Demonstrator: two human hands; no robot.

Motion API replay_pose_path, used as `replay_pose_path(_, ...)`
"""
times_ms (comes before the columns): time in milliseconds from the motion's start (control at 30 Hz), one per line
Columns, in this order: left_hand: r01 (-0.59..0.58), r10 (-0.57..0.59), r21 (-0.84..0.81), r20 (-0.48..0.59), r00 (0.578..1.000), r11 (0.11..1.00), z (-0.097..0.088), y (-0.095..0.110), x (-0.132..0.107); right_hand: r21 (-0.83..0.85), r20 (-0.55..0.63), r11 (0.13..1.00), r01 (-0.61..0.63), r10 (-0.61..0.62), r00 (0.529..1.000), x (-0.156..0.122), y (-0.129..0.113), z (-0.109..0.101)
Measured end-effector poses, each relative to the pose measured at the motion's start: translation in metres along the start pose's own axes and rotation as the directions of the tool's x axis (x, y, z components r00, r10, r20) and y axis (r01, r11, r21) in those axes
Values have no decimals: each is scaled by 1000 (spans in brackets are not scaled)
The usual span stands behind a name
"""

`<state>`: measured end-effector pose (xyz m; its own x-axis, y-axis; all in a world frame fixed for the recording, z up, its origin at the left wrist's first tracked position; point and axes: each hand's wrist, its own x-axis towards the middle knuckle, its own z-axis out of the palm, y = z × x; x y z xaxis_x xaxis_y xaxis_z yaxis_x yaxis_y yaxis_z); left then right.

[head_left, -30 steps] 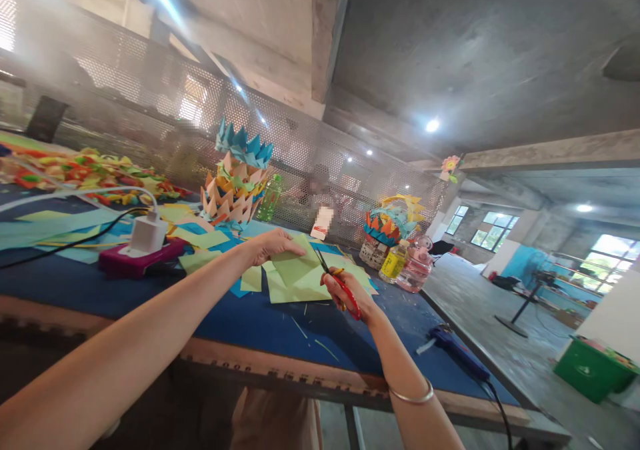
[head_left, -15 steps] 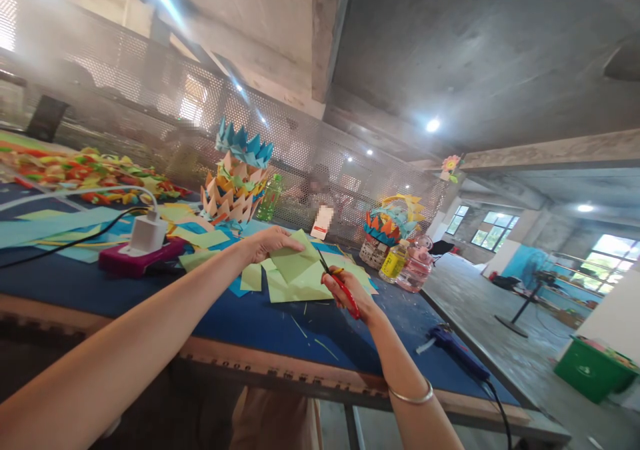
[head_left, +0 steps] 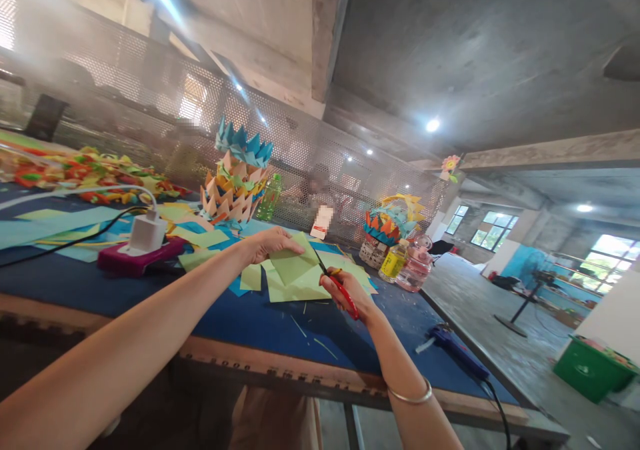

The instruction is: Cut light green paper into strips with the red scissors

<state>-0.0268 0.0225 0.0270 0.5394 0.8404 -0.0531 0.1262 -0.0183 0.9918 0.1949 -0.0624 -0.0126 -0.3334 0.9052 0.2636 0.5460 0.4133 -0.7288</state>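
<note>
Two bare hands at work above a blue tabletop (head_left: 235, 323). Far left: loose heap of orange, yellow and green paper pieces (head_left: 90, 173). Next, a white plug-in charger (head_left: 149, 231) seated in a magenta power strip (head_left: 117, 257), then a stack of spiky folded-paper rings (head_left: 239, 190) in blue, yellow and peach.

Left hand (head_left: 270, 243): thumb and fingers pinching the upper-left part of a small light-green paper sheet (head_left: 295, 267); exact finger placement underneath hidden. Sheet is raised and tilted, in front of larger pale-green paper (head_left: 300, 293) lying on the table. Judged very light, thin, bendable, quick to crease; best held by an edge or corner clear of the blades, as here.

Right of the sheet: red-handled scissors with dark metal blades (head_left: 345, 297), tips pointing up-left at the sheet's right edge; cannot tell whether they bite into it. Probably rigid, light enough for one hand, to be held by the loops. Right hand (head_left: 363, 295): fingers curled around those handles, just beside the sheet, which sits up-left of it. Farther right, well apart: dark-blue corded glue gun (head_left: 453, 350).
</note>
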Motion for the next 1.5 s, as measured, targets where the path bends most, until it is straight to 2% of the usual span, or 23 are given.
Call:
replay_pose_path(267,16,-16,33,-8,1000,999,2,1,-1,12,-6,999,-37,37,999,2,2,1)
replay_pose_path(500,-6,6,39,4,1000,999,0,-1,1,-8,-6,1000,10,-10,1000,1,-1,0)
replay_pose_path(1000,4,-5,-23,-11,1000,1000,0,0,1,-16,-11,1000,7,-8,1000,2,1,0)
replay_pose_path(1500,-4,4,6,-5,1000,1000,-1,-2,1,0,-7,1000,-1,1,1000,1,0,1)
